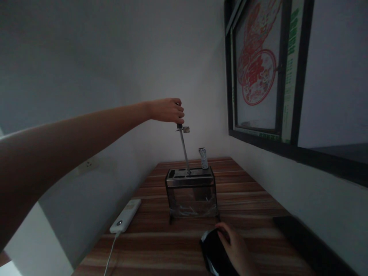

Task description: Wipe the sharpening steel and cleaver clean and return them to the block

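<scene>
My left hand reaches in from the left, its fingers wrapped round the black handle of a honing steel. The steel's long grey rod slants down, its lower end at the slotted top of a knife block. A small tag-like piece sticks out beside the handle's base. The block has a metal top, dark frame and see-through front. A silvery, patterned upright piece rises from its right back. Low in front, my right hand is closed on a black object with pale edges; its kind is unclear.
The block stands on a striped brown wooden table. A white power strip with a cable lies at the left edge. A long dark flat object lies at the right. Beyond are walls and a dark-framed window with red decorations.
</scene>
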A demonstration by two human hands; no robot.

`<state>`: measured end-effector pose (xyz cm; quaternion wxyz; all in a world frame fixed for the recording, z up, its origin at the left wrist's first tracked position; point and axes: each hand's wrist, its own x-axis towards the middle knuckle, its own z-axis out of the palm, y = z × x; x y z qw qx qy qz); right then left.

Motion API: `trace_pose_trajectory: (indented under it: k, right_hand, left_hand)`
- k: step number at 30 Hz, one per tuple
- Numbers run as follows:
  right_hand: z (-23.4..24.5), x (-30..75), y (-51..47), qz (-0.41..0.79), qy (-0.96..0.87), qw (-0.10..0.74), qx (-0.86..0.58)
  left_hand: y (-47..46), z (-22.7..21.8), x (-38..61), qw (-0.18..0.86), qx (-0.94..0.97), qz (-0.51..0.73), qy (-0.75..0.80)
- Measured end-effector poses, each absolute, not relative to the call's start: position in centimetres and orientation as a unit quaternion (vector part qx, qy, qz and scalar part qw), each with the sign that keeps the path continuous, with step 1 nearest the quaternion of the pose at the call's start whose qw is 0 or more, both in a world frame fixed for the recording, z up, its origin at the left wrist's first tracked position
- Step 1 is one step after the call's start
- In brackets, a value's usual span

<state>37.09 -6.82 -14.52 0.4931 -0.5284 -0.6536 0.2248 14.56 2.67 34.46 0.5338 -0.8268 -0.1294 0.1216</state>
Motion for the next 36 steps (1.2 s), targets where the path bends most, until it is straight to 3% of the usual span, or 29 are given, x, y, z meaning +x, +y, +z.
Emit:
trace_pose_trajectory:
  k: [16,36]
  right_hand:
    - [-14.3,37.0,-6.9,0.227,-0.655,0.492,-0.527]
    - [-14.1,37.1,-7.0,0.225,-0.66,0.487,-0.525]
  left_hand:
    - [2.3,33.8,15.2,0.587,-0.782,0.169,-0.128]
    - [4.1,27.3,16.5,0.5,-0.853,0.127,-0.078]
